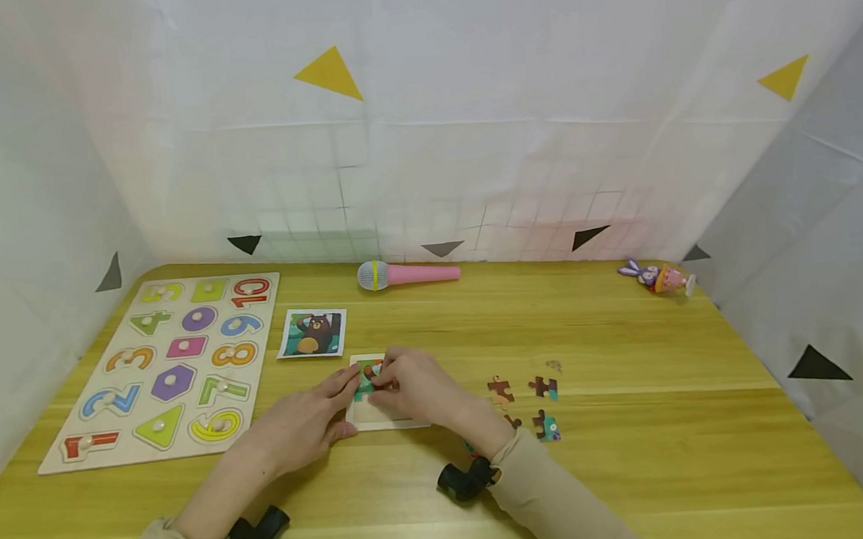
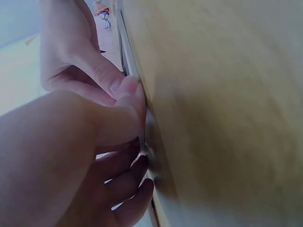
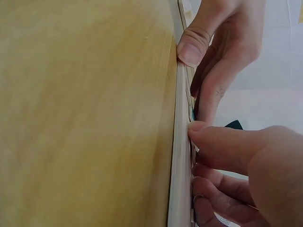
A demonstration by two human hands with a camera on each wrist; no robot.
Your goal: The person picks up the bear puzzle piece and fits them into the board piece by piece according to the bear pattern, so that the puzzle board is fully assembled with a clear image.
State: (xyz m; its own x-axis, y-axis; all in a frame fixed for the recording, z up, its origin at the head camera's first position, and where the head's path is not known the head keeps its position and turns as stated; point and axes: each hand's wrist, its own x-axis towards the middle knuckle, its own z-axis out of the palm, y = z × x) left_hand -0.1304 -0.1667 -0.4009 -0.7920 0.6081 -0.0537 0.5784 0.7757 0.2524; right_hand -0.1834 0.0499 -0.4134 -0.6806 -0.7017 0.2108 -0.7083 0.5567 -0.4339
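Note:
A small puzzle tray (image 1: 393,425) with a pale rim lies on the table, with green picture pieces (image 1: 365,390) in its left part. My left hand (image 1: 300,425) rests at the tray's left side, fingers extended over the left rim and thumb at the near corner. Over the tray, my right hand (image 1: 420,387) pinches a brown-and-green puzzle piece (image 1: 373,373), mostly covered by the fingers. In the right wrist view, the right thumb (image 3: 222,144) lies low along the tray's surface. Loose puzzle pieces (image 1: 542,388) are spread to the right, some partly hidden by the right wrist.
A bear picture card (image 1: 314,334) lies behind the tray. At the left is a large number-and-shape board (image 1: 120,355). A pink toy microphone (image 1: 420,274) lies at the back, and a rabbit toy (image 1: 657,277) at the far right. White cloth walls (image 1: 470,175) surround the table.

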